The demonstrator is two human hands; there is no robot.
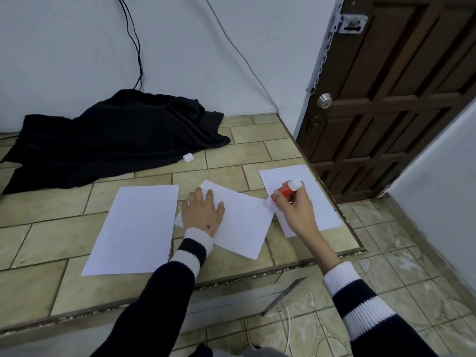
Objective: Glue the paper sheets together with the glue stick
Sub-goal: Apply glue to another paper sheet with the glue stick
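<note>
A tiled counter (231,258) by a wooden door (401,99) is seen, a black cloth (110,140) behind; the middle sheet (242,222) is pressed by the flat-fingered left hand (202,212), the glue stick (288,189) gripped in the right hand (293,204).

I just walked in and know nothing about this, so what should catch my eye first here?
Three white paper sheets lie on a tiled ledge; the left hand presses flat on the tilted middle white paper sheet. The right hand grips a red glue stick with a white end, its tip at that sheet's right corner. Behind, a crumpled black cloth lies against the wall.
</note>
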